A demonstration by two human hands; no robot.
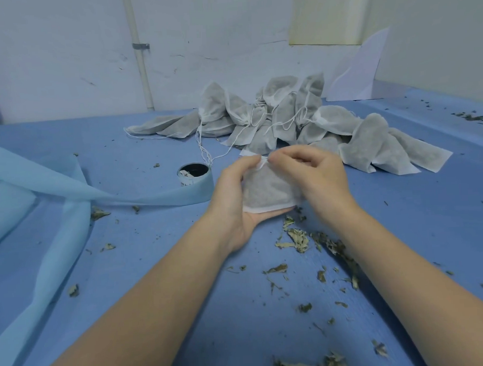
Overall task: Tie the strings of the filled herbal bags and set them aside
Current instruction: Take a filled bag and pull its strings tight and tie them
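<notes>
Left hand cradling herbal bag, right hand pinching its gathered neck, can label unreadable

A blue cloth-covered work surface is stretching out on every side below the fingers, with a paler blue fabric strip lying folded across it to the left of them. Beyond the fingers a scuffed, cracked white wall is rising, a white pipe running up it well to the left, held by a small metal bracket. Up and to the right of the fingers a cream panel is sitting on the wall, a curved white sheet leaning beneath it in the corner. Soft, even light is falling over everything
</notes>
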